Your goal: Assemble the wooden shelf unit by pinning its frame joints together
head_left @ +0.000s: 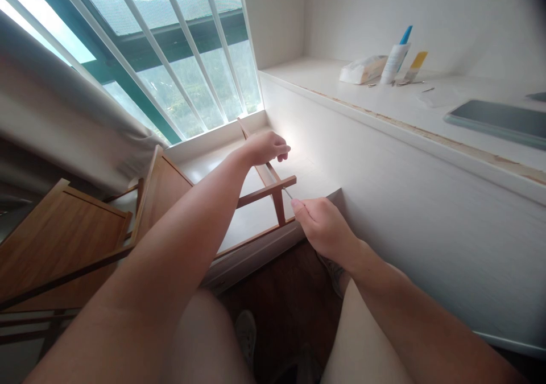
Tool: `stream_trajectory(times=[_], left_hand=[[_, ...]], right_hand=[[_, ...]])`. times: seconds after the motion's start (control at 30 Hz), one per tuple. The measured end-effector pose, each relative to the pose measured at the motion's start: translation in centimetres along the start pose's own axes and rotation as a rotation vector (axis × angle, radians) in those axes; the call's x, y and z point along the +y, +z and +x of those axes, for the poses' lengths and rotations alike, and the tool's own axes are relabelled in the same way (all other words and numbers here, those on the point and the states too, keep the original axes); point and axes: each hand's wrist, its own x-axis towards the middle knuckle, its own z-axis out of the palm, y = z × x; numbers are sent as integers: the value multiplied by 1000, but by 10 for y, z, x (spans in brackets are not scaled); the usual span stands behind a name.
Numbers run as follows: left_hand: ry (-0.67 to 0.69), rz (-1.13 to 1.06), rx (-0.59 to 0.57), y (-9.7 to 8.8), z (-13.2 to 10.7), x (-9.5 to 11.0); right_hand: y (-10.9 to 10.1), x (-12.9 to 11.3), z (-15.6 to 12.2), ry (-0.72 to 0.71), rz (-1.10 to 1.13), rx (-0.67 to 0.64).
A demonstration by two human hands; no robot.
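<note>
A wooden frame (267, 192) of thin brown rails lies tipped over on the white window ledge (307, 170). My left hand (267, 147) is curled round the frame's upper rail near the window. My right hand (321, 224) is closed on a thin metal tool (288, 193), whose tip meets the end of the cross rail. Wooden panels (63, 236) of the same piece lie to the left, below my left forearm.
A barred window (179, 48) with a grey curtain (55, 122) fills the upper left. On the white shelf (384, 102) to the right stand two tubes (396, 60), a white packet (362, 69) and a dark tablet (499, 119). My legs and shoes are below, over dark wood floor.
</note>
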Motion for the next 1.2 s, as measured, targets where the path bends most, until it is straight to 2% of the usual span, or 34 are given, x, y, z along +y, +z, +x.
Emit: stream_trajectory(times=[0.3,0.47,0.6,0.67,0.73,1.07,1.2], left_hand=[[4,-1,5,1,1,-1],[0,-1,0,1,1,-1],[-2,2,0,0,0,-1],[-1,-2,1,0,0,0],[2,-8,2,0,0,0],[6,-10,-2,0,0,-1],[4,-13,4,0,1,-1]], right_hand=[[6,6,-2,51,250,-11],[11,5,-1,189,633,-60],[8,-4,1,292,1059,-180],[7,-7,1,308,1192,-219],[8,-8,2,311,1192,-202],[12,-1,0,274,825,-83],[13,7,-2,178,615,-45]])
